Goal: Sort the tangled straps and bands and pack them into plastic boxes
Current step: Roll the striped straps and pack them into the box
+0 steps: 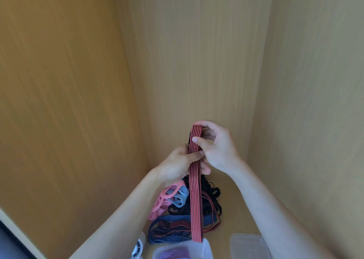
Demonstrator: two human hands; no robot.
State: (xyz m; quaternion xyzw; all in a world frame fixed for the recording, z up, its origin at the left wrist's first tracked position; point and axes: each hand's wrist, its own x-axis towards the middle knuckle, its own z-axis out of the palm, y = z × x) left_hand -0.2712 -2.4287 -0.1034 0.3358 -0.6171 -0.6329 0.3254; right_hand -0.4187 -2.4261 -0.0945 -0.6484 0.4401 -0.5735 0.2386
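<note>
A red strap with black stripes (pixel 196 199) hangs straight down in front of me. My right hand (pixel 216 148) pinches its folded top end, thumb across the front. My left hand (pixel 181 164) grips the same strap a little lower, fingers curled round it. Under the hands lies a tangled pile: black bands (pixel 211 195), pink bands (pixel 163 199), a light blue band (pixel 180 196) and blue striped straps (pixel 171 227). A clear plastic box (pixel 206 249) at the bottom edge holds purple and blue striped bands (pixel 173 254).
A clear plastic lid or second box (pixel 249 245) lies at the bottom right. A white round object (pixel 137 248) sits at the bottom left of the box. Wooden panels (pixel 197 61) enclose the shelf at left, back and right.
</note>
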